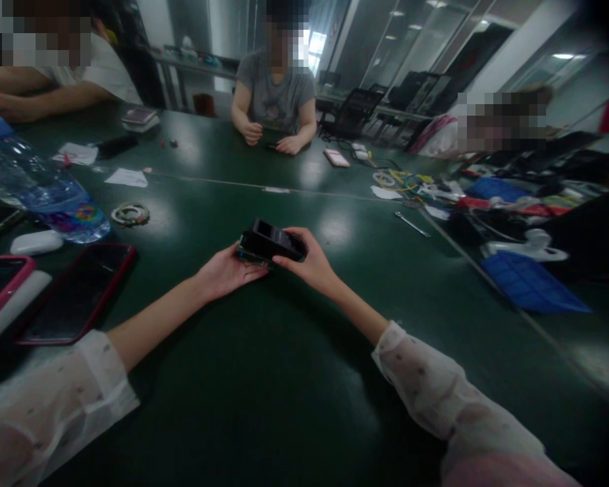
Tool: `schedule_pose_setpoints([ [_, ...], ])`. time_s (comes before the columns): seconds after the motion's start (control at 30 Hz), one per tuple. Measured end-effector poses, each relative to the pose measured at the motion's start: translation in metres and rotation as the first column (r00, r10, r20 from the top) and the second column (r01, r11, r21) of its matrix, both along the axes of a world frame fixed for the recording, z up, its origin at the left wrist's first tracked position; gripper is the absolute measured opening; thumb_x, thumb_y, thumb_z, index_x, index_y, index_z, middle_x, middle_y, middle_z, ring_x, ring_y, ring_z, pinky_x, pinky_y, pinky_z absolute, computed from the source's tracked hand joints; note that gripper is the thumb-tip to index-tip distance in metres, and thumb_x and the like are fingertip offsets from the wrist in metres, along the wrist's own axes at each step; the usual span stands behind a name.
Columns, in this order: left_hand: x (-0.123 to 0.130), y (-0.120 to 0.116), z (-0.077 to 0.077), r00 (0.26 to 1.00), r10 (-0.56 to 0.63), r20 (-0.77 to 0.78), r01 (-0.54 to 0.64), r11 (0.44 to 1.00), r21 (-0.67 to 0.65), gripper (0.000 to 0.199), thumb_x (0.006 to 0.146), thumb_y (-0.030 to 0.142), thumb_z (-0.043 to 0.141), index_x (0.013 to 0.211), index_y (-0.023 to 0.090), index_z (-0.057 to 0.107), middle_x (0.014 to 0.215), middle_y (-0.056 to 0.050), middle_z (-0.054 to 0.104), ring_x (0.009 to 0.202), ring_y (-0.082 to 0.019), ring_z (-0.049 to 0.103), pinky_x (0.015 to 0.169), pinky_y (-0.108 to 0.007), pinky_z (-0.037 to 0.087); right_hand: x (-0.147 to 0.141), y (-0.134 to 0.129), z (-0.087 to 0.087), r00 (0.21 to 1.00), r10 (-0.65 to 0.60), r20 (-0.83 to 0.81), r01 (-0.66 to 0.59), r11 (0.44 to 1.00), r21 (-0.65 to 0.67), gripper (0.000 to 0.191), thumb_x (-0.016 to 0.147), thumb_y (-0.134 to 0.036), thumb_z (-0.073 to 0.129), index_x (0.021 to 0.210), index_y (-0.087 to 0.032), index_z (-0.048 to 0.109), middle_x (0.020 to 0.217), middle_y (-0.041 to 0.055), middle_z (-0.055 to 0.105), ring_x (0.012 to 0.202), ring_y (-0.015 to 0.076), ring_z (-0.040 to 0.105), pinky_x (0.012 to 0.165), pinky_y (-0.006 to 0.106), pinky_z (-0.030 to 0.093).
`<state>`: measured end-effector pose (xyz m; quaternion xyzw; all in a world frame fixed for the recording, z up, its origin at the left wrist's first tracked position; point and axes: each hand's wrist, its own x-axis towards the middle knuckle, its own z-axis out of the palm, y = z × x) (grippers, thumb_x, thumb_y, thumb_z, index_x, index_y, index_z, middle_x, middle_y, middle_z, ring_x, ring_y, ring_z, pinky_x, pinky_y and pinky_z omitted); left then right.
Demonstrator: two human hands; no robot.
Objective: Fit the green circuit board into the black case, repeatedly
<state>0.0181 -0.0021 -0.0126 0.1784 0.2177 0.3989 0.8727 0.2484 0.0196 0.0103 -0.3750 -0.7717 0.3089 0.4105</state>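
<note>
Above the green tabletop, both my hands hold a black handheld device (277,237) with a small dark screen and what look like rows of keys. Beneath its left end shows the edge of a green circuit board (254,256). My left hand (227,272) is palm up, its thumb at the board's left edge and its fingers underneath. From the right, my right hand (307,259) grips the black device, thumb on the near side and fingers over the far side. Whether the board and the black part are joined cannot be made out.
Left are a water bottle (55,186), a red-edged phone (84,291), a white case (36,242) and a cable coil (130,215). A wrench (411,224), tangled cables (411,181) and a blue pouch (530,284) lie right. A person (277,91) sits opposite; others sit at both sides.
</note>
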Motion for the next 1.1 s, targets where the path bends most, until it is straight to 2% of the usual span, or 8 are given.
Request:
schedule_pose_setpoints([
  [0.23, 0.002, -0.001, 0.002, 0.997, 0.018, -0.076, -0.019, 1.000, -0.008, 0.059, 0.108, 0.037, 0.024, 0.159, 0.007, 0.023, 0.123, -0.020, 0.071, 0.109, -0.027, 0.072, 0.112, -0.042, 0.041, -0.005, -0.001, -0.010, 0.999, 0.032, -0.021, -0.032, 1.000, 0.000, 0.057, 0.076, -0.050, 0.081, 0.120, -0.026, 0.053, 0.118, 0.0074, 0.065, 0.110, 0.0266, 0.065, 0.098, 0.046, 0.054],
  [0.3, 0.003, -0.001, 0.003, 0.997, 0.016, -0.075, -0.018, 1.000, -0.018, 0.062, 0.107, 0.044, 0.021, 0.159, 0.009, 0.025, 0.127, -0.021, 0.069, 0.112, -0.028, 0.071, 0.112, -0.044, 0.040, -0.007, -0.003, -0.013, 0.998, 0.059, -0.010, -0.059, 0.998, -0.004, 0.056, 0.078, -0.047, 0.081, 0.121, -0.026, 0.053, 0.119, 0.0075, 0.065, 0.112, 0.0266, 0.064, 0.099, 0.045, 0.053],
  [0.4, 0.003, -0.001, 0.004, 0.998, 0.029, -0.050, -0.030, 0.999, -0.019, 0.081, 0.102, 0.066, 0.021, 0.158, 0.009, 0.028, 0.135, -0.024, 0.064, 0.126, -0.033, 0.063, 0.114, -0.047, 0.038, -0.009, -0.005, -0.017, 0.997, 0.083, 0.002, -0.083, 0.997, 0.001, 0.053, 0.080, -0.042, 0.080, 0.123, -0.025, 0.053, 0.120, 0.0081, 0.065, 0.114, 0.0266, 0.064, 0.101, 0.046, 0.052],
  [0.47, 0.004, -0.003, 0.006, 0.997, 0.045, -0.056, -0.046, 0.999, -0.014, 0.089, 0.098, 0.073, 0.025, 0.157, 0.007, 0.030, 0.137, -0.025, 0.062, 0.131, -0.035, 0.059, 0.114, -0.047, 0.038, -0.009, -0.006, -0.020, 0.997, 0.079, 0.010, -0.079, 0.997, 0.005, 0.053, 0.080, -0.040, 0.080, 0.123, -0.025, 0.053, 0.122, 0.0082, 0.064, 0.115, 0.0268, 0.064, 0.102, 0.047, 0.051],
  [0.6, 0.006, -0.008, 0.012, 0.992, 0.062, -0.111, -0.064, 0.998, -0.010, 0.068, 0.103, 0.052, 0.042, 0.157, 0.012, 0.031, 0.138, -0.021, 0.062, 0.127, -0.029, 0.062, 0.114, -0.042, 0.041, -0.010, -0.007, -0.022, 0.997, 0.066, 0.040, -0.067, 0.998, 0.021, 0.053, 0.080, -0.037, 0.080, 0.124, -0.026, 0.053, 0.124, 0.0086, 0.064, 0.116, 0.0279, 0.063, 0.102, 0.048, 0.051],
  [0.73, 0.006, -0.009, 0.014, 0.989, 0.085, -0.117, -0.089, 0.996, -0.025, 0.063, 0.103, 0.041, 0.046, 0.157, 0.012, 0.031, 0.131, -0.018, 0.066, 0.119, -0.027, 0.066, 0.114, -0.042, 0.043, -0.010, -0.009, -0.022, 0.997, 0.063, 0.046, -0.064, 0.998, 0.019, 0.053, 0.081, -0.034, 0.080, 0.125, -0.026, 0.052, 0.125, 0.0091, 0.064, 0.116, 0.0280, 0.064, 0.101, 0.048, 0.052],
  [0.9, 0.005, -0.007, 0.010, 0.990, 0.069, -0.123, -0.071, 0.997, -0.010, 0.064, 0.103, 0.042, 0.047, 0.158, 0.013, 0.030, 0.129, -0.016, 0.068, 0.118, -0.026, 0.068, 0.114, -0.040, 0.043, -0.011, -0.009, -0.026, 0.997, 0.057, 0.045, -0.058, 0.998, 0.013, 0.053, 0.081, -0.031, 0.080, 0.125, -0.024, 0.051, 0.123, 0.0093, 0.065, 0.113, 0.0274, 0.065, 0.098, 0.046, 0.052],
  [1.1, 0.003, -0.002, 0.004, 0.989, 0.042, -0.143, -0.046, 0.999, -0.024, 0.072, 0.103, 0.058, 0.038, 0.159, 0.013, 0.028, 0.133, -0.019, 0.066, 0.117, -0.025, 0.068, 0.113, -0.040, 0.043, -0.012, -0.008, -0.029, 0.998, 0.054, 0.041, -0.054, 0.998, 0.014, 0.053, 0.081, -0.029, 0.080, 0.125, -0.024, 0.050, 0.124, 0.0097, 0.064, 0.113, 0.0273, 0.064, 0.097, 0.045, 0.052],
])
